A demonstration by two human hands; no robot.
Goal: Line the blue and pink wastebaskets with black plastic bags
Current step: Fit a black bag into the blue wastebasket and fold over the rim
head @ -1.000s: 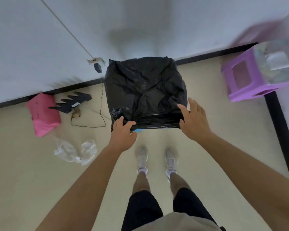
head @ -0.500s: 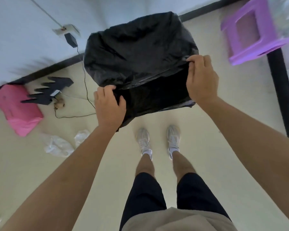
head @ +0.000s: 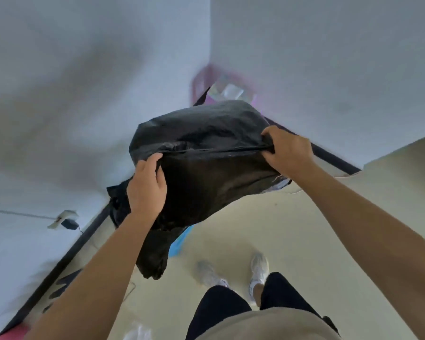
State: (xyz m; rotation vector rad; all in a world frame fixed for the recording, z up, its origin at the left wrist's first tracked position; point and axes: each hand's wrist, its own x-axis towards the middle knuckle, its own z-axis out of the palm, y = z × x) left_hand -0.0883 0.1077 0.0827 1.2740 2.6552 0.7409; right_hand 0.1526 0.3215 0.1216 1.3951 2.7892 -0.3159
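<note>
In a wall corner, both hands (head: 146,190) grip the black bag's (head: 206,143) taut edge.

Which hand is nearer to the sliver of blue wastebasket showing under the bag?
Left. The left hand grips the black bag just above and left of the blue wastebasket; the right hand pinches the bag's edge farther up and right.

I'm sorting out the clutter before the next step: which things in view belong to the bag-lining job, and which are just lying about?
Job:
- crinkled black plastic bag, stretched between left hand and right hand
- blue plastic wastebasket, only a sliver showing under the bag

Lying about:
- purple plastic stool, blurred
- black plug at the wall socket
- clear crumpled plastic on the floor
</note>
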